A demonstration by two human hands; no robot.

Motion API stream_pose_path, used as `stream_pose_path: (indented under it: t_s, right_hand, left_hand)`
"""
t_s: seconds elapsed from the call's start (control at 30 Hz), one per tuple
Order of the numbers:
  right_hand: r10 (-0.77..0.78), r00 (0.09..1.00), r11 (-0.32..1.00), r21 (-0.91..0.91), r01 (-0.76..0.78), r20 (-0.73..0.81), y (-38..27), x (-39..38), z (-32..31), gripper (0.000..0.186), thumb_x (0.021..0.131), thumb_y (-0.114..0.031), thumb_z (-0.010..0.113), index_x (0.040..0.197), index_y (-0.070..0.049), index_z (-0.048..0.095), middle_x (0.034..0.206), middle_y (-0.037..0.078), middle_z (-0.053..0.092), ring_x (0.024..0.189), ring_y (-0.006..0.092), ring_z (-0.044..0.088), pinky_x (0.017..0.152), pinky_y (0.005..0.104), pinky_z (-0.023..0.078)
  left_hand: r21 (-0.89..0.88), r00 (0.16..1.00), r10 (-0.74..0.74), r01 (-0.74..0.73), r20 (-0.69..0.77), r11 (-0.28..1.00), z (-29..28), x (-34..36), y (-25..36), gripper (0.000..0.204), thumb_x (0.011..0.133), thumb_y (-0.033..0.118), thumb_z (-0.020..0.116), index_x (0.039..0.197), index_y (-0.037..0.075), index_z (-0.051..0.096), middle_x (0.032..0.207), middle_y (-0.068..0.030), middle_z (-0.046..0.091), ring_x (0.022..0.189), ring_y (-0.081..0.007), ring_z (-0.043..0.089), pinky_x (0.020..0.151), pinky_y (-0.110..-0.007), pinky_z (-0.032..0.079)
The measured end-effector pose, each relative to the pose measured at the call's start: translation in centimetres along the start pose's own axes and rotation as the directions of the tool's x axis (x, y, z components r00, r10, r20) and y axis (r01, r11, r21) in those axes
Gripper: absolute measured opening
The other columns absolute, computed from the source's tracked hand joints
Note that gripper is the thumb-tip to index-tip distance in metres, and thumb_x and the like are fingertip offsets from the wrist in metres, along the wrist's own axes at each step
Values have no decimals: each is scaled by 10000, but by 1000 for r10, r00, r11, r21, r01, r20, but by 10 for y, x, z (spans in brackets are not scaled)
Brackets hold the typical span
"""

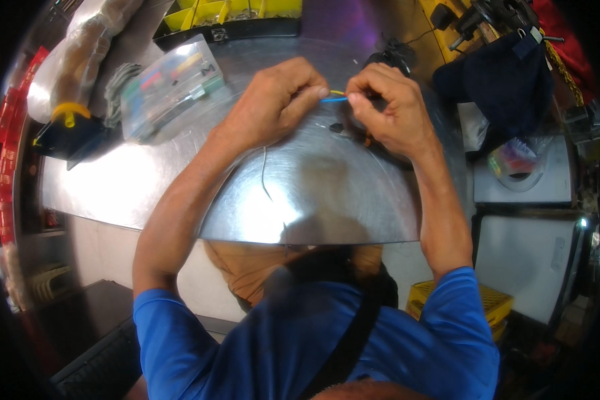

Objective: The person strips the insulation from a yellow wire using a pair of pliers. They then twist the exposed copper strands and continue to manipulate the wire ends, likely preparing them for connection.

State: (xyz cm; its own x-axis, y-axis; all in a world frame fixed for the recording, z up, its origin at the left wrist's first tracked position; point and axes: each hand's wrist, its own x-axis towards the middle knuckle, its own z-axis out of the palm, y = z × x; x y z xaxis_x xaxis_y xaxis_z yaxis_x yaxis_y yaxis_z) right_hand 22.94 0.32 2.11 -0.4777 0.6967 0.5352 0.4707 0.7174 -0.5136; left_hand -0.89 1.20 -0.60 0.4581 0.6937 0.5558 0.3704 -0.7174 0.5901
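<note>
Above a shiny metal table [307,207], my two hands are raised close together. A blue wire [335,100] and a yellow wire [338,93] span the short gap between my fingertips. My left hand [280,100] pinches one end of them, and a thin pale cable [264,175] hangs down from beneath it toward the tabletop. The other end is pinched between thumb and forefinger of my right hand [397,113]. Beside that hand, a small dark piece [337,127] lies on the metal. My fingers hide where the wires end.
A clear plastic case [173,90] with colourful contents lies left, beside grey gloves [118,90]. Behind stands a black box with yellow compartments [263,29] holding small parts. Dark blue cloth [500,87] hangs at the right; a yellow crate [493,301] sits below.
</note>
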Motion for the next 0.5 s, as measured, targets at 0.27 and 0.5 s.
stream_pose_path:
  t_s: [0.27, 0.5]
  right_hand:
    - [-21, 1000, 1000, -8, 21, 12, 2, 0, 1, 66, 897, -113, 712, 886, -47, 710, 747, 29, 641, 731, 184, 576, 744, 357, 413]
    - [-10, 1000, 1000, -13, 10, 26, 1, -1, 1, 72, 914, -126, 714, 898, -56, 714, 738, 20, 641, 730, 180, 577, 761, 356, 422]
  left_hand:
    - [18, 999, -2, 1, 45, 1000, -2, 0, -4, 217, 1028, 236, 674, 1014, 21, 704, 835, -68, 610, 740, -179, 584, 673, -349, 482]
    - [-43, 988, -142, 145, 67, 988, -7, -1, 1, 174, 964, 199, 758, 1011, 35, 729, 886, -46, 688, 793, -147, 613, 708, -312, 496]
